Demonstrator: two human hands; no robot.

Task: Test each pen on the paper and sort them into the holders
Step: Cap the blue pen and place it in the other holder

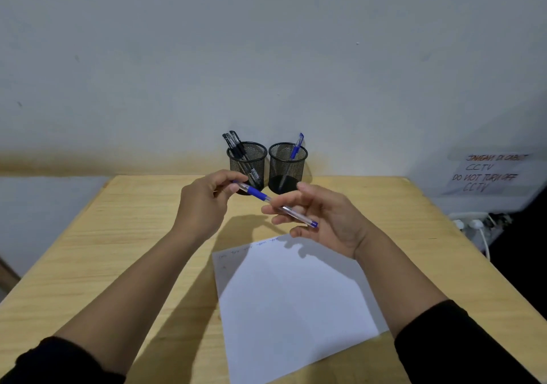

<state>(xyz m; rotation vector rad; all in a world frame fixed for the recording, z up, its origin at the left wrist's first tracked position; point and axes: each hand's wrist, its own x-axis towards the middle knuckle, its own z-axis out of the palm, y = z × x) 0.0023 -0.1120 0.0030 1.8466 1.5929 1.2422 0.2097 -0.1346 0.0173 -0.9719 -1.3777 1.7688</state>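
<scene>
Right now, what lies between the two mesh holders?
Nothing: in the head view a narrow bare gap separates the left holder, with black pens, from the right holder, with one blue pen; only wall and table show through.

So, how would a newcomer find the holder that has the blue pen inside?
At the far edge of the light wooden table, against the wall, stand two black wire-mesh cups. Take the right cup: it holds one blue pen, while the left cup holds several black pens.

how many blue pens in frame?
2. One blue pen held between both hands above the table; the other stands in the right holder. None seen among the left holder's dark pens.
</scene>
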